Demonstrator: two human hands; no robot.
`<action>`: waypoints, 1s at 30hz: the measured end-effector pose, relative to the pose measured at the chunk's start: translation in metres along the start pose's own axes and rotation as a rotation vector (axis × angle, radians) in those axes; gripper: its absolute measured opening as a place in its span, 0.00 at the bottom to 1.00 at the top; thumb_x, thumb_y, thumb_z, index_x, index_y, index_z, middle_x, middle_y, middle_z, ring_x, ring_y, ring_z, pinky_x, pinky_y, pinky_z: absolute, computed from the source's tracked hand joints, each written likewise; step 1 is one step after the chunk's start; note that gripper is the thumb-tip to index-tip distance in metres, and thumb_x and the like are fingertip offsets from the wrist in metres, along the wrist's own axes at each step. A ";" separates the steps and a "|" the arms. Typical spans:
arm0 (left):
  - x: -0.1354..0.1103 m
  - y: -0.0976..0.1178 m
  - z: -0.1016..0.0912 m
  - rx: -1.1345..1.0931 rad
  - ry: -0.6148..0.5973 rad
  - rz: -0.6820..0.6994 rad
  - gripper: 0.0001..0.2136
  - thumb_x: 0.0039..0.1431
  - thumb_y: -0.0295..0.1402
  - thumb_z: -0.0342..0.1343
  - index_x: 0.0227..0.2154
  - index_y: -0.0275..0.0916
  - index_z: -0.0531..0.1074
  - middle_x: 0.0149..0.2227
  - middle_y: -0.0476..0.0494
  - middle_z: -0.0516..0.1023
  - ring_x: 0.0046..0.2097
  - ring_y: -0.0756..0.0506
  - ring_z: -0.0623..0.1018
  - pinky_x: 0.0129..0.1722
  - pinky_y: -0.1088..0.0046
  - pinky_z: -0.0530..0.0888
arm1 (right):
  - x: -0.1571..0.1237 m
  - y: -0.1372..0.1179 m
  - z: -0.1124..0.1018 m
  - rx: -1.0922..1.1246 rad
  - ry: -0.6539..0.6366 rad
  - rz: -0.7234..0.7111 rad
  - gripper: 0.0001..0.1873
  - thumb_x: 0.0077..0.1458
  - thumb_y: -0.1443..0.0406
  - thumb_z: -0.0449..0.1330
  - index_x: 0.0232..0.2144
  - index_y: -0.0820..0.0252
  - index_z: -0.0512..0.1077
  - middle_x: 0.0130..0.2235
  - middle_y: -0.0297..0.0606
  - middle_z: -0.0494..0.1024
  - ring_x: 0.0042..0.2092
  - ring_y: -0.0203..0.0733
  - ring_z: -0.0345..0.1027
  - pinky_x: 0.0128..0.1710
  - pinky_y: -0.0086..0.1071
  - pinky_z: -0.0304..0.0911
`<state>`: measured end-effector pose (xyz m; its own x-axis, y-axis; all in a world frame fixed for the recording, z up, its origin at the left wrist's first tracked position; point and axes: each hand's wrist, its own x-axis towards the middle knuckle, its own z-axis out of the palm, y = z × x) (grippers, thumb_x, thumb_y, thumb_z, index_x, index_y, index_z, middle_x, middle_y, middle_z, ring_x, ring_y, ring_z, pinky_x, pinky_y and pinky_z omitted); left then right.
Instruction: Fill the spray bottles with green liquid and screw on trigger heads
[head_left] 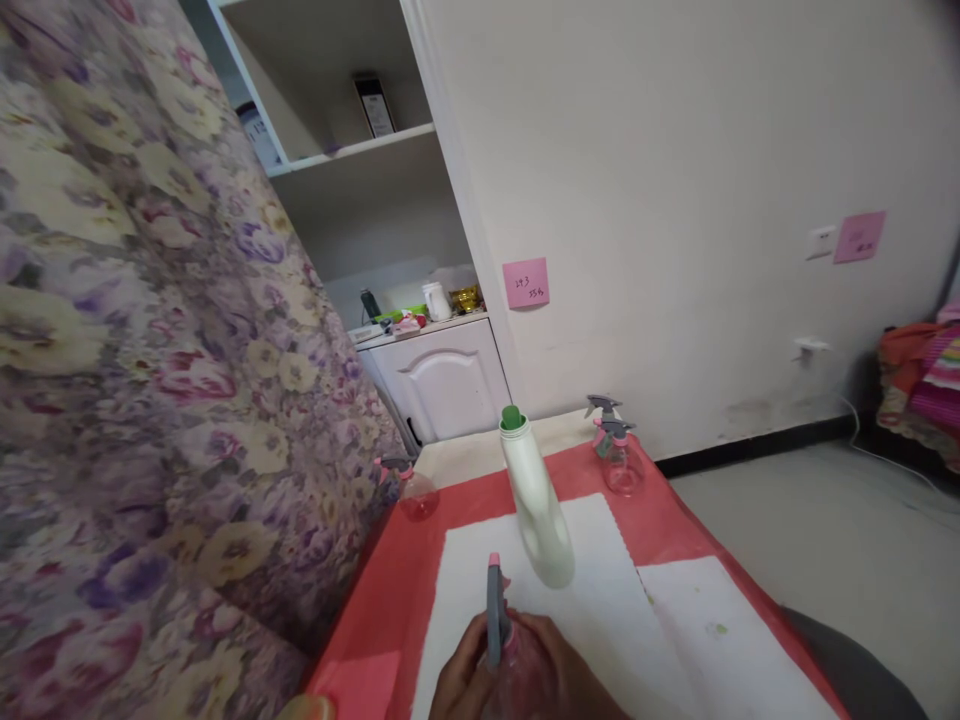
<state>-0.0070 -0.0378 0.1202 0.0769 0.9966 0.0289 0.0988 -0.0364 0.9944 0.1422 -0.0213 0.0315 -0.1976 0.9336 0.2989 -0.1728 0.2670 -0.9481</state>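
A spray bottle (529, 685) with a clear pinkish body and a grey-and-pink trigger head is upright at the bottom centre, between my hands. My left hand (463, 672) has its fingers curled against the bottle's near left side, by the grey head. Around the right side of the body wraps my right hand (571, 672). Just beyond stands a pale green jug (536, 500), its threaded neck uncapped and leaning away. A green piece (511, 416) shows at its mouth; whether inside or behind, I cannot tell.
White paper sheets (469, 560) lie on the red tablecloth (360, 640). One spray bottle (418, 494) stands at the left edge; others (622, 468) cluster at the far right corner. A floral curtain (187, 450) hangs at left. Beyond are a cabinet (457, 380) and wall.
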 end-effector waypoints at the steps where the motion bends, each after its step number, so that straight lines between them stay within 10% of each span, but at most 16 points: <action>1: 0.003 0.000 0.000 -0.012 -0.042 -0.006 0.19 0.49 0.47 0.64 0.42 0.45 0.79 0.52 0.42 0.79 0.55 0.35 0.75 0.57 0.59 0.70 | 0.000 0.001 -0.001 0.012 -0.005 0.011 0.39 0.35 0.70 0.69 0.53 0.50 0.68 0.52 0.43 0.77 0.54 0.57 0.71 0.55 0.49 0.66; 8: 0.013 -0.020 0.012 -0.078 0.102 0.105 0.18 0.43 0.44 0.69 0.34 0.41 0.77 0.35 0.43 0.82 0.41 0.41 0.79 0.44 0.68 0.74 | 0.000 0.007 -0.002 -0.002 -0.029 -0.003 0.42 0.33 0.71 0.70 0.53 0.51 0.66 0.54 0.42 0.76 0.56 0.57 0.69 0.58 0.52 0.62; 30: 0.007 -0.031 0.023 -0.134 0.227 0.060 0.23 0.43 0.49 0.67 0.40 0.41 0.77 0.43 0.41 0.83 0.47 0.37 0.79 0.51 0.63 0.73 | -0.002 -0.001 -0.001 0.070 -0.033 -0.047 0.44 0.33 0.78 0.65 0.55 0.52 0.65 0.57 0.44 0.73 0.59 0.55 0.67 0.59 0.48 0.63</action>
<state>0.0138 -0.0313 0.0871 -0.1474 0.9845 0.0949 -0.0330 -0.1008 0.9944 0.1440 -0.0231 0.0318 -0.2195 0.9117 0.3472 -0.2498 0.2915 -0.9234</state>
